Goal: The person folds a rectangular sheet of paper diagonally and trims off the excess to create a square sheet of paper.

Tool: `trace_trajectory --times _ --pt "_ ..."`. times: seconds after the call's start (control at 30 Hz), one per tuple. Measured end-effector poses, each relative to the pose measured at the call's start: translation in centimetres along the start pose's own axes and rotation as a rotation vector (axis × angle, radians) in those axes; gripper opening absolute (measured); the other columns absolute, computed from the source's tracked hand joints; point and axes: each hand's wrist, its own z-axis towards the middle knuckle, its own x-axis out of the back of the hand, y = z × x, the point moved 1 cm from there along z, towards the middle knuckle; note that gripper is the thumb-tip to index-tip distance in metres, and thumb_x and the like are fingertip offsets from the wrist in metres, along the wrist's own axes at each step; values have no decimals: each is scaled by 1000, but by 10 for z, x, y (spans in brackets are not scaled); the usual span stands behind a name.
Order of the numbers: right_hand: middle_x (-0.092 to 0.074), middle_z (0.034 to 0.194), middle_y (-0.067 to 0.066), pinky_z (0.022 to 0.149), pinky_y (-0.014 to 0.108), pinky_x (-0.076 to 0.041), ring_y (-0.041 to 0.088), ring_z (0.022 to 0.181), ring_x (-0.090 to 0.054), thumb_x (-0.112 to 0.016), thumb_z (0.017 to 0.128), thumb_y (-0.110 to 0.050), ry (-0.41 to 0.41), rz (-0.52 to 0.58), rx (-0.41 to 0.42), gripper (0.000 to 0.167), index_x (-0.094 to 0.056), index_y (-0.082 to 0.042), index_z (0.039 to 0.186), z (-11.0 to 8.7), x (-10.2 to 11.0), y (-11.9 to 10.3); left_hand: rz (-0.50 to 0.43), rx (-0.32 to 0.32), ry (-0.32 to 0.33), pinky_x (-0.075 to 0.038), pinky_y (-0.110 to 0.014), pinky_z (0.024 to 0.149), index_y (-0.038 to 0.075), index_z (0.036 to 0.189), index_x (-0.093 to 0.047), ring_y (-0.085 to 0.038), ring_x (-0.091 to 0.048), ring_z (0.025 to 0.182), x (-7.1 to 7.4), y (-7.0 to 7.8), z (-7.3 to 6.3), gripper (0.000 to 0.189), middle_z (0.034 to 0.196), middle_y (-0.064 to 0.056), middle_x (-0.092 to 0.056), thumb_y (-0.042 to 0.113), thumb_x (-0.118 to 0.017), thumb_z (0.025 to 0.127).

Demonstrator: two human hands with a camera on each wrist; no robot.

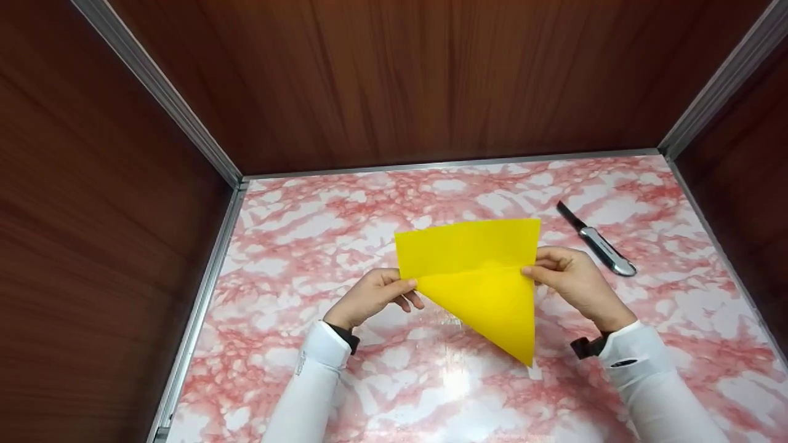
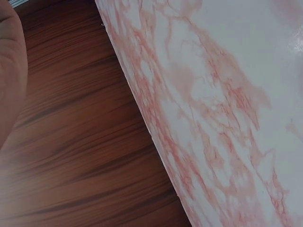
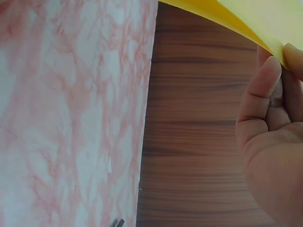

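Observation:
A sheet of yellow paper (image 1: 474, 271) is held up between both hands in the head view. Its upper part is a flat band, and below a crease it narrows to a point at the lower right. My left hand (image 1: 372, 295) pinches the left edge, thumb in front. On the opposite edge my right hand (image 1: 575, 283) pinches the paper at the crease. The right wrist view shows the right hand (image 3: 274, 118) with thumb and fingers on layered yellow paper (image 3: 265, 23). Only part of the left hand (image 2: 10, 75) enters the left wrist view, without the paper.
A utility knife (image 1: 600, 246) with a grey-and-black handle and dark blade lies right of the paper. The tabletop (image 1: 295, 246) has a red-and-white marbled surface. Brown wood-grain panels (image 1: 394, 80) with metal edging stand at the back and both sides.

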Motion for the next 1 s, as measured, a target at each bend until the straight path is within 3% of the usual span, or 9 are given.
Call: trace_trajectory --times 0.13,0.37,0.67,1.0 --pt "-71 105 12 74 35 -56 30 87 -66 -72 89 -30 6 25 4 38 -69 -6 117 -1 0 -1 40 -15 4 -56 -41 74 4 106 -71 -39 -66 87 -1 3 0 25 87 -17 -71 24 -59 99" --pt "-71 106 13 74 35 -56 31 85 -66 -72 89 -28 3 51 25 35 -69 -7 118 -1 0 -1 91 -16 11 -55 -37 71 8 104 -71 -32 -69 83 -2 5 -2 22 84 -14 -73 26 -59 99" --pt "-72 98 15 71 35 -55 28 80 -64 -72 89 -26 5 48 30 28 -70 -5 108 -2 -1 0 60 -37 -4 -54 -34 69 9 111 -70 -33 -69 82 -3 5 -4 22 86 -15 -72 22 -57 99" --pt "-70 98 18 71 35 -53 28 80 -61 -71 90 -22 24 118 40 28 -71 -3 111 -3 -3 0 33 -56 8 -52 -31 68 11 111 -72 -34 -68 83 -4 4 -5 23 86 -17 -72 25 -58 99"
